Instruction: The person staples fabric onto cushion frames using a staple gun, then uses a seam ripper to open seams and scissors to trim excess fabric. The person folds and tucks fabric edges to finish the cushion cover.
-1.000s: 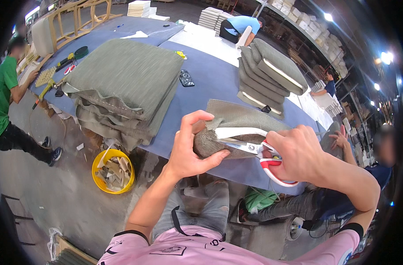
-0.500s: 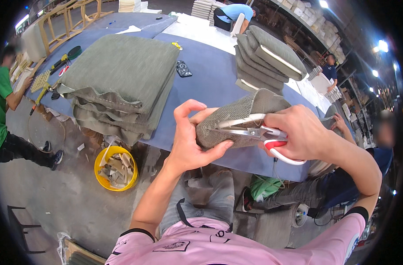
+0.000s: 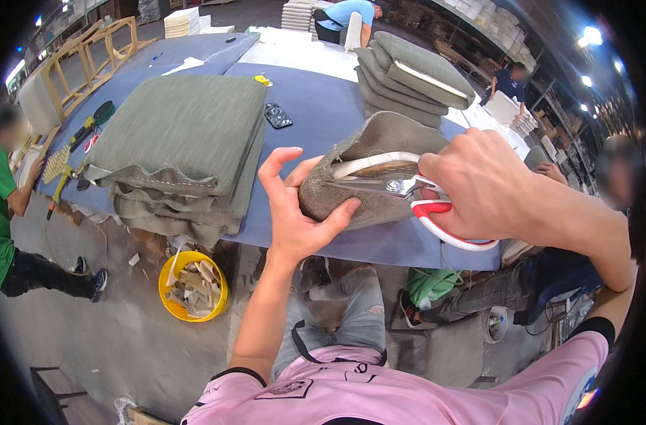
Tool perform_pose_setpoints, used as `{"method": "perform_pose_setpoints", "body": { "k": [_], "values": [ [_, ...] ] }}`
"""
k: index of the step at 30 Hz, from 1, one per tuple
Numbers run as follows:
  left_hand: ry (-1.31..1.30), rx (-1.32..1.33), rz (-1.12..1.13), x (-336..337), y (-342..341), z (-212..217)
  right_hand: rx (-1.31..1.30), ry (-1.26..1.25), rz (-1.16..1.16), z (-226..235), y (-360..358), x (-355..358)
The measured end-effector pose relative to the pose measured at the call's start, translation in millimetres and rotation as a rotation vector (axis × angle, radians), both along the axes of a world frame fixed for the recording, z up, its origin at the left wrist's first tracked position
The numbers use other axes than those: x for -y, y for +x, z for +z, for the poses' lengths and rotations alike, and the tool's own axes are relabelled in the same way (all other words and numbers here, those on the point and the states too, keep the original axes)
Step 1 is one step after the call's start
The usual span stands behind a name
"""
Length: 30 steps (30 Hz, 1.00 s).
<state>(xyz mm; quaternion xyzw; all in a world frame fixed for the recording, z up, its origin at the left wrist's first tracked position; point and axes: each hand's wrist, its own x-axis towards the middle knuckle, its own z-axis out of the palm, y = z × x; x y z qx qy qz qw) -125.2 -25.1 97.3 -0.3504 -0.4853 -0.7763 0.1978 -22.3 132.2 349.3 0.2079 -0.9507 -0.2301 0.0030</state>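
Note:
My left hand (image 3: 295, 219) grips the near-left end of a grey-green fabric-covered padded piece (image 3: 321, 193), thumb in front and fingers behind. Above the table, that piece is held tilted, its fabric folded back at the top. A white padded edge (image 3: 369, 164) and a brown inner surface show in the opening. My right hand (image 3: 489, 188) is closed around scissors (image 3: 436, 212) with red and white handles. Their metal blades point left along the opening, at the fabric. The blade tips are hard to make out.
A stack of grey-green fabric covers (image 3: 174, 134) lies on the blue table (image 3: 309, 145), left. Covered cushions (image 3: 415, 78) are piled behind. A yellow bucket of scraps (image 3: 171, 301) stands on the floor. A person in green (image 3: 1, 191) is at left; another person (image 3: 610, 177) is close at right.
The fabric at the top of the padded piece stands more open, showing more of the inside. My right hand and the scissors have shifted slightly, and the whole view has moved a little.

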Motion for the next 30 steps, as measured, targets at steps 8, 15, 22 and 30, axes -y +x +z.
{"method": "perform_pose_setpoints", "body": {
  "k": [8,15,22,30],
  "values": [
    [-0.102,-0.033,0.038,7,2,4,0.075,-0.230,0.004,-27,-10,-19],
    [-0.084,-0.001,-0.102,14,0,9,-0.018,-0.186,0.043,-29,-15,-11],
    [-0.013,0.080,-0.017,11,-12,4,0.058,-0.042,-0.072,-8,-9,-28],
    [-0.119,0.197,0.106,10,-4,45,0.011,-0.296,-0.133,15,43,-57]
  ]
}}
